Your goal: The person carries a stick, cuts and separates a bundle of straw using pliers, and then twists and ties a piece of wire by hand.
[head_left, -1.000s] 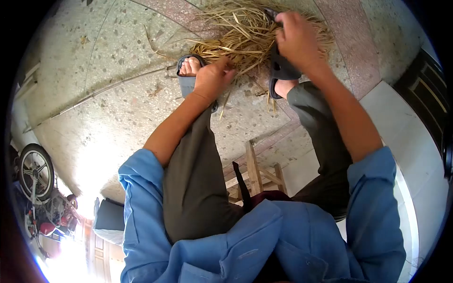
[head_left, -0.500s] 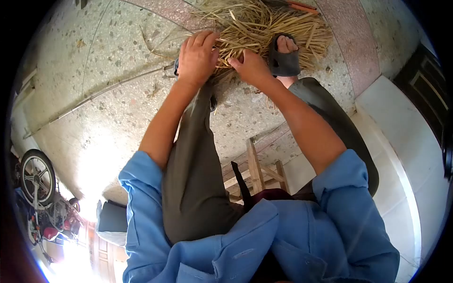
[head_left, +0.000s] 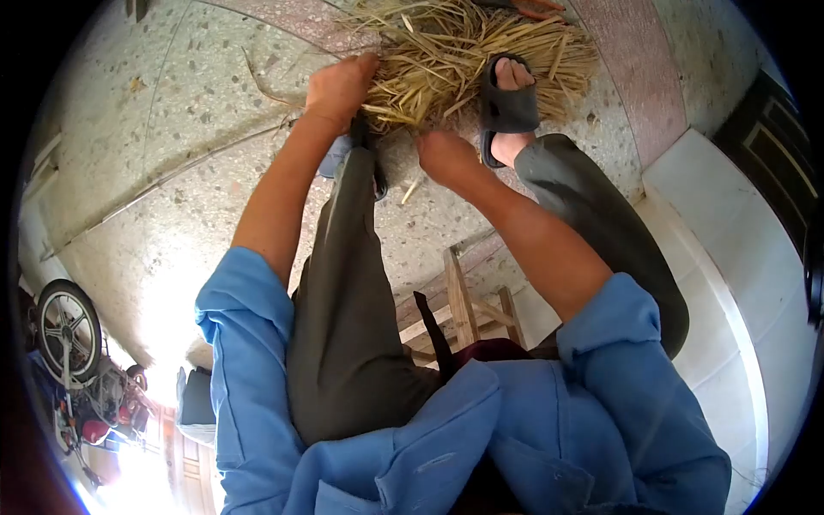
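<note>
A heap of dry, straw-like stalks [head_left: 468, 60] lies on the floor at the top of the view, partly pinned by my right foot in a dark sandal [head_left: 512, 99]. At the heap's left edge is my left hand [head_left: 339, 87], its fingers curled shut; what they grip is hidden. My right hand [head_left: 448, 160] forms a fist just below the heap, back of the hand toward me, and its contents cannot be made out. Between the hands, loose stalk ends stick out of the heap. One short pale stalk piece [head_left: 411, 190] appears below the right hand.
Beneath me stands a wooden stool [head_left: 462, 300]. An orange-handled item [head_left: 539, 9] sits behind the heap. A motorcycle wheel [head_left: 67, 330] is at far left. To the right rises a white tiled step [head_left: 730, 202]. A thin line crosses the speckled floor [head_left: 223, 112].
My hands have moved apart: the left slightly left, the right down toward me, off the stalks. Both are now more tightly closed. My right foot has shifted slightly left.
</note>
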A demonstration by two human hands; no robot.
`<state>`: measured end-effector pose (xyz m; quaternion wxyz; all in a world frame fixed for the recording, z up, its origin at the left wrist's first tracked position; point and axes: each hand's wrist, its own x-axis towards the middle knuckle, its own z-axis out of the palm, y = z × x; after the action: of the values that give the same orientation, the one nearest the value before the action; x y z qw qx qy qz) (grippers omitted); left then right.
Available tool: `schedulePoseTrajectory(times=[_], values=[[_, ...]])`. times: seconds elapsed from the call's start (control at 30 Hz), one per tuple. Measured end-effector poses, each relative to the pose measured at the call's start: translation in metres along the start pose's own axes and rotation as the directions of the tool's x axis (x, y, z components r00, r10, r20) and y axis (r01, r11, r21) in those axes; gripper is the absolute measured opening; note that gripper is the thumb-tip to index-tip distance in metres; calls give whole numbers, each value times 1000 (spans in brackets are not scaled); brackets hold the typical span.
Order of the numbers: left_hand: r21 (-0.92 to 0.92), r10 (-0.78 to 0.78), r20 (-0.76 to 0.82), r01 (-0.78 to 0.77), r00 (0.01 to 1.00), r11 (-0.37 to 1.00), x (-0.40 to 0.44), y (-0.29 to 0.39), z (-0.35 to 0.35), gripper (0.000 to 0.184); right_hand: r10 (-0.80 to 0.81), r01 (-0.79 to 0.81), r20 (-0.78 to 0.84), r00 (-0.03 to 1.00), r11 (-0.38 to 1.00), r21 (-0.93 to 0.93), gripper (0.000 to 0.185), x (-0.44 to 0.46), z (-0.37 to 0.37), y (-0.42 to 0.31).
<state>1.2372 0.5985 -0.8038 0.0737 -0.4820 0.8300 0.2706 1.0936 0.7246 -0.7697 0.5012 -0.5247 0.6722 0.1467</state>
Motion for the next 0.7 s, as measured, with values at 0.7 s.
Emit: schedulePoseTrajectory(times=[0.7], values=[[149,135,-3,-133,991,980,-55,26,-23,89,-61,84,-125,990,979,187,40,-7,28,20]])
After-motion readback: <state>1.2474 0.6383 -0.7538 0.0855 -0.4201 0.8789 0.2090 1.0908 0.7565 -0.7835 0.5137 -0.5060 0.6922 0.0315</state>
